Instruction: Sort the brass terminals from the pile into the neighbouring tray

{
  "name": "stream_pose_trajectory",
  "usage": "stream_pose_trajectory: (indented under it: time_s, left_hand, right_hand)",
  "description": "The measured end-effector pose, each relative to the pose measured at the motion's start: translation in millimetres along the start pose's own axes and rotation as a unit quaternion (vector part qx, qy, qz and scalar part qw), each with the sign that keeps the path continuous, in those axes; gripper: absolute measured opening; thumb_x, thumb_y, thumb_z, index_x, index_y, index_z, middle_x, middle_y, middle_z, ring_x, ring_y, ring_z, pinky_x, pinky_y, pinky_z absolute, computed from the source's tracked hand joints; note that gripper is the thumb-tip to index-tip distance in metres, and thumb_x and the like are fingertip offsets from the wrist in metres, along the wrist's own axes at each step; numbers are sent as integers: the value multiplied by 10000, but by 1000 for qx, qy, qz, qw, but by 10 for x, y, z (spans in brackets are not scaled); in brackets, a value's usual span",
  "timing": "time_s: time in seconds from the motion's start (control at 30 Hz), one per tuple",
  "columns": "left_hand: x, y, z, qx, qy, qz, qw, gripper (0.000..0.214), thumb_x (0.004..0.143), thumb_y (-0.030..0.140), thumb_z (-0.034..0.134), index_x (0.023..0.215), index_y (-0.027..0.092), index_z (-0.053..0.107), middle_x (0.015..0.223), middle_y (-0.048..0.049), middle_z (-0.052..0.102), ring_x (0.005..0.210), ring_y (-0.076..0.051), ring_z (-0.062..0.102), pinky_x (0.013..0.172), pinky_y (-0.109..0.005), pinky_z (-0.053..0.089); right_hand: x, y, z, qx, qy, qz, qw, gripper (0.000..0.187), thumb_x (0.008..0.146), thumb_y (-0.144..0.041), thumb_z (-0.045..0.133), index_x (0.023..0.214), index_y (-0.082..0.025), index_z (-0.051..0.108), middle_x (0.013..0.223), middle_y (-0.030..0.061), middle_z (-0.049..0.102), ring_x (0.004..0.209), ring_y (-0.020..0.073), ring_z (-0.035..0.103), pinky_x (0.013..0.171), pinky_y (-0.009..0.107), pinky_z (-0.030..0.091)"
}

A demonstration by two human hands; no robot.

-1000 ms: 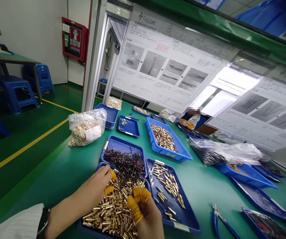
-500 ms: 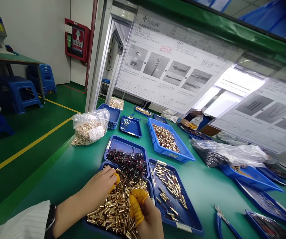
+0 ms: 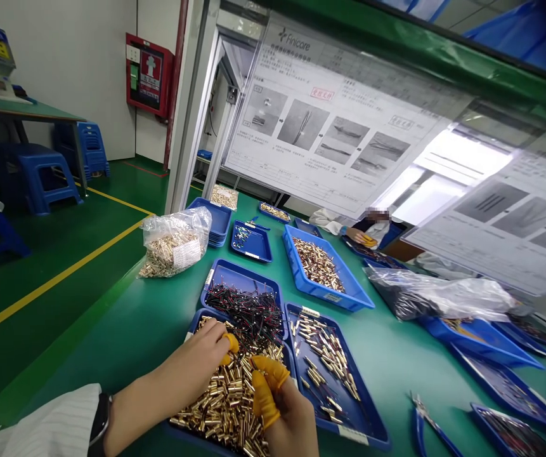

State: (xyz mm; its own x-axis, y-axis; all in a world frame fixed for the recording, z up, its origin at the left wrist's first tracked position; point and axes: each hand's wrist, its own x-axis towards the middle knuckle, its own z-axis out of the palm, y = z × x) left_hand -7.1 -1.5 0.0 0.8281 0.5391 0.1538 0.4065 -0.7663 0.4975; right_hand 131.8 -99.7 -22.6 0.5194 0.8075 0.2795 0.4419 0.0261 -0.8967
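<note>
My left hand, with yellow finger cots on its fingertips, is closed over the left side of a blue tray heaped with small brass tubes. Beside it my right hand, also with yellow cots on thumb and finger, pinches above the same heap. Whatever either hand holds is too small or hidden. Directly behind, black and red wires fill another blue tray and spill toward the brass tubes. To the right, a third tray carries brass tubes with wires attached.
Blue-handled pliers lie at the front right. Farther back are a blue bin of brass pieces, a clear bag of tubes and stacked trays. A co-worker's hand shows across the table. Instruction sheets hang above.
The whole view has shifted slightly, with things sitting a little farther right. Both hands stay over the brass tubes, the left now slightly nearer the right.
</note>
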Motion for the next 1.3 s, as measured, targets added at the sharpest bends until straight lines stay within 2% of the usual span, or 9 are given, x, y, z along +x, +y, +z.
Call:
stream_pose_trajectory:
  time_s: [0.17,0.3,0.4,0.5,0.73,0.87,0.97,1.17,1.3]
  left_hand:
    - [26,112,-28,-193,72,-24,978,342,722,-82,330,791,183,535,895,-34,549,865,-188,500,770,-293,428]
    - [31,147,-40,-263,89,-29,960,308,749,-36,351,807,189,553,907,-26,558,875,-175,516,778,-277,422]
    - [32,146,-38,-269,88,-35,958,280,765,-8,364,797,194,555,901,-27,558,887,-181,512,794,-286,417]
    - [32,144,-32,-269,87,-29,959,278,765,-5,361,791,194,552,896,-32,554,881,-182,510,793,-292,421]
    - [-3,96,34,-253,104,30,961,341,739,-56,314,857,187,522,921,-38,529,861,-167,512,763,-263,430]
    - [-46,45,67,-188,83,76,976,393,687,-94,292,892,180,485,1006,-62,500,932,-178,497,819,-272,422]
    - [-61,43,54,-176,59,105,977,410,680,-99,293,927,176,472,1066,-81,484,1000,-188,480,868,-282,409]
    - [-36,109,10,-253,65,96,961,269,816,-14,356,898,192,509,971,-49,527,900,-160,521,818,-253,429]
    - [-17,103,39,-217,70,87,970,219,829,13,390,855,173,536,935,-58,540,857,-169,535,758,-255,441]
  right_hand:
    - [26,-90,-72,-17,-40,-12,999,209,764,-339,576,837,-179,688,630,30,676,556,178,586,542,248,472]
    - [24,-124,-95,-16,-77,-8,997,212,768,-333,583,847,-169,692,672,48,700,567,183,612,511,232,473]
    - [-5,-103,-55,-7,-32,-3,999,255,751,-393,594,786,-164,698,638,45,692,538,175,598,483,225,455]
    - [-27,-64,-15,-13,-21,-8,1000,310,742,-444,586,756,-159,707,569,28,660,470,147,541,431,216,410]
    - [-27,-40,-8,-2,-56,30,998,313,752,-427,561,790,-151,704,554,11,607,467,135,485,439,223,357]
    - [-25,-75,7,4,-66,36,997,281,757,-412,555,747,-155,668,528,-9,549,468,124,459,446,216,338]
    - [-28,-101,20,54,-53,36,996,247,761,-414,564,820,-177,598,574,-16,565,498,123,502,467,209,376]
    - [-50,-117,13,121,-105,90,983,287,791,-486,524,784,-204,473,442,-77,508,317,50,377,327,136,278]
    - [-49,-120,2,85,-89,61,991,296,771,-488,548,721,-200,504,501,-31,581,354,82,482,356,163,371]
